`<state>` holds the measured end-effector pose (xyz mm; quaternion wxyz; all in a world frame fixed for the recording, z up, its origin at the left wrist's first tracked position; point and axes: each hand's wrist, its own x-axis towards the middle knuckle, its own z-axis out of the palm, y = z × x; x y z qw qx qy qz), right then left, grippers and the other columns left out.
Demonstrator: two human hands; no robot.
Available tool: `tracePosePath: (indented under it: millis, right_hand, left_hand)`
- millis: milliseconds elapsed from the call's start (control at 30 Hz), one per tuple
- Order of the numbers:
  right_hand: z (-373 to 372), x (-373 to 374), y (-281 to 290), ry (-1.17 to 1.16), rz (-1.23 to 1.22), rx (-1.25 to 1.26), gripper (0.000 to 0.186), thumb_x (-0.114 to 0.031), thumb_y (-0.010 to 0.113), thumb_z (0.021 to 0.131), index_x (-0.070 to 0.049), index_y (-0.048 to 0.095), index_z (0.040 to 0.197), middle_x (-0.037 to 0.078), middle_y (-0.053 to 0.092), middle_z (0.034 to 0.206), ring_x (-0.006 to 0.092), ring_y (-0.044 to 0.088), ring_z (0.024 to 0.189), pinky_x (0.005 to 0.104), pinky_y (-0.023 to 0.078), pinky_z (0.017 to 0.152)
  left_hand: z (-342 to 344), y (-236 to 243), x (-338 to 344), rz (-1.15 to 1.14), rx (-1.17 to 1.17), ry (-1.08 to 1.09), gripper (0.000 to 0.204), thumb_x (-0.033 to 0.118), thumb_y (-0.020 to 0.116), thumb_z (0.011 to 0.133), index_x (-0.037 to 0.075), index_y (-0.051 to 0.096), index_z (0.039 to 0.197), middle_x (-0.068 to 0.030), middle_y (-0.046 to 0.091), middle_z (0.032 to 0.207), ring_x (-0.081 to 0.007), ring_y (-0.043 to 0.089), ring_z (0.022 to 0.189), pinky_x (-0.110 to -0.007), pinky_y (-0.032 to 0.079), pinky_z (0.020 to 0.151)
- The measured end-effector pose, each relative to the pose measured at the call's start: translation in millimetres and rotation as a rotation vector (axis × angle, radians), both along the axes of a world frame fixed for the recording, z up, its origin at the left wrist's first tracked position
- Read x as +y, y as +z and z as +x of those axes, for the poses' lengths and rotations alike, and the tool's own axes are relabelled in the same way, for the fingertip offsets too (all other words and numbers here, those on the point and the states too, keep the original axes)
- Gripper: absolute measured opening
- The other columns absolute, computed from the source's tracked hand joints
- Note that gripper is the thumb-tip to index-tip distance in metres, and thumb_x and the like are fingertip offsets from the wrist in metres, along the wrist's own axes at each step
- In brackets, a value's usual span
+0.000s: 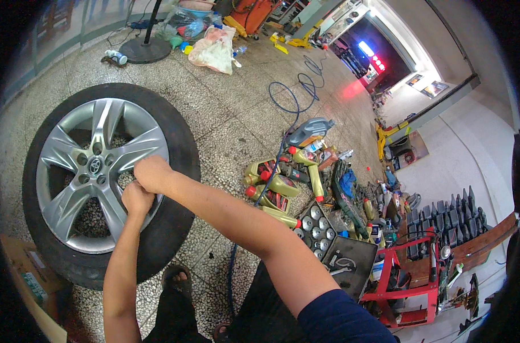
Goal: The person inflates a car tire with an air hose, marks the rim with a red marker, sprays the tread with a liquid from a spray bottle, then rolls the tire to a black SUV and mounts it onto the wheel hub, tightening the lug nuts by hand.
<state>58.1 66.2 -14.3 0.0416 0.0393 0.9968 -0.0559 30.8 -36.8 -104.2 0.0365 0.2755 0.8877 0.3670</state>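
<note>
The silver five-spoke metal wheel (pixel 95 164) with black rubber tyre lies on the speckled floor (pixel 231 128). Over its right side, the left hand (pixel 138 199) and right hand (pixel 153 174) bend their fingers; tips are hidden, so I cannot tell their closing or holding.

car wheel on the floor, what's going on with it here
A person has both bare hands over a silver five-spoke metal wheel with a black rubber tyre, which lies face up on the grey speckled floor. The right hand and left hand are close together, curled, at the wheel's right side; what the fingers grip is hidden. Gold plastic bottles with red caps and an open dark case of round metal pieces lie off to the right.
</note>
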Motion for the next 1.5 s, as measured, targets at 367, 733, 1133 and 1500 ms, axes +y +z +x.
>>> tracePosePath:
  millis: [367,733,1133,1500]
  right_hand:
    - [7.0,7.8,-19.7,-0.048,-0.028,0.064,0.02,-0.016,0.067,0.069,0.0,0.07,0.079,0.02,0.069,0.083,0.0369,0.069,0.079,0.0463,0.054,0.07]
    - [22.2,48.7,-6.2,-0.587,-1.577,-0.053,0.02,-0.005,0.058,0.085,0.007,0.063,0.1,0.012,0.064,0.089,0.0229,0.064,0.079,0.0362,0.053,0.077]
    - [32.5,36.7,-54.3,-0.258,-0.43,0.139,0.019,-0.009,0.072,0.081,0.004,0.068,0.094,0.015,0.068,0.073,0.0261,0.07,0.073,0.0355,0.054,0.065]
    - [15.0,4.3,-44.7,-0.017,0.014,-0.082,0.006,-0.003,0.066,0.069,0.0,0.07,0.073,0.022,0.068,0.079,0.0383,0.067,0.081,0.0472,0.054,0.076]
  left_hand:
    - [17.6,15.7,5.3,0.081,-0.036,-0.016,0.021,0.024,0.071,0.071,0.003,0.07,0.074,-0.0231,0.066,0.074,-0.0424,0.065,0.075,-0.049,0.05,0.064]
    - [-13.2,-23.0,2.4,0.742,-0.338,0.175,0.033,0.03,0.065,0.093,-0.002,0.066,0.088,-0.0171,0.068,0.081,-0.0272,0.066,0.075,-0.037,0.049,0.071]
    - [-6.3,-3.7,-6.1,0.784,-0.415,0.219,0.028,0.027,0.064,0.094,0.0,0.068,0.091,-0.0124,0.069,0.085,-0.0216,0.065,0.078,-0.033,0.049,0.072]
    - [-11.3,-12.5,-6.4,0.745,-0.352,0.197,0.029,0.028,0.063,0.096,-0.001,0.067,0.096,-0.0071,0.069,0.087,-0.0134,0.061,0.08,-0.03,0.049,0.074]
